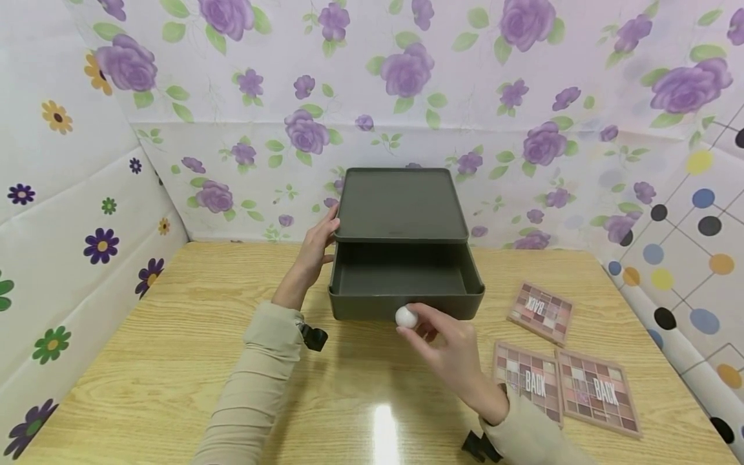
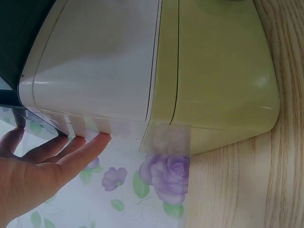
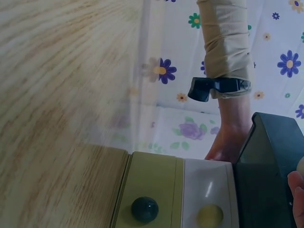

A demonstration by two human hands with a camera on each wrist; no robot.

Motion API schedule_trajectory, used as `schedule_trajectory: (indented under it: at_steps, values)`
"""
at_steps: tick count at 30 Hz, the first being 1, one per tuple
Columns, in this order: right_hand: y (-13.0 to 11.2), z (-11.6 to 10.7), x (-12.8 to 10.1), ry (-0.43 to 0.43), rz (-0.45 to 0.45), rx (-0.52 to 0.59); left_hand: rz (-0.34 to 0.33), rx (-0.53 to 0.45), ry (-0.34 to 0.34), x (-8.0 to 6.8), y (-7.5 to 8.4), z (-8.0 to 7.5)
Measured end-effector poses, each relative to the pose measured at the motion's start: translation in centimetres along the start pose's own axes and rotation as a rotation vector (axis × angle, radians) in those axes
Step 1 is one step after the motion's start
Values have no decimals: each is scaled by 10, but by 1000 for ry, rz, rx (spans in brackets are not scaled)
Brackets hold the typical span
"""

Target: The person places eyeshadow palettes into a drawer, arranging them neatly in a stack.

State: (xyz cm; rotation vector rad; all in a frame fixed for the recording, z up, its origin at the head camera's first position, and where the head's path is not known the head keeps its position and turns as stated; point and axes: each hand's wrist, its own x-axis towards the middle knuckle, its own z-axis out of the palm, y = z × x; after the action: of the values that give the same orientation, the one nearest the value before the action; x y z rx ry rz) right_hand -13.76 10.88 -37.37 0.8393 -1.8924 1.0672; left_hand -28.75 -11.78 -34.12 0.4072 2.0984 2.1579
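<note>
A small stacked drawer chest with a dark lid stands on the table, its top dark drawer pulled out with nothing visible inside. My right hand pinches the round white knob on that drawer's front between thumb and fingers. On the chest's left side rests my left hand, its fingers extended against the wall in the left wrist view. Below, the right wrist view has a white drawer with a yellow knob and a green drawer with a dark knob; both look closed.
To the right lie three flat makeup palettes marked BACK: one farther back, two nearer side by side. A flowered cloth hangs behind the wooden table. Patterned cloths flank it left and right.
</note>
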Motion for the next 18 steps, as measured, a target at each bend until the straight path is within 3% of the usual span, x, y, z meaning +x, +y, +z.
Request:
schedule_trajectory:
  at_steps: [10, 18]
  values:
    - [-8, -3, -5, -15, -20, 35, 10, 7, 19, -2, -1, 1]
    - [-11, -7, -8, -40, -17, 40, 21, 24, -9, -16, 19, 9]
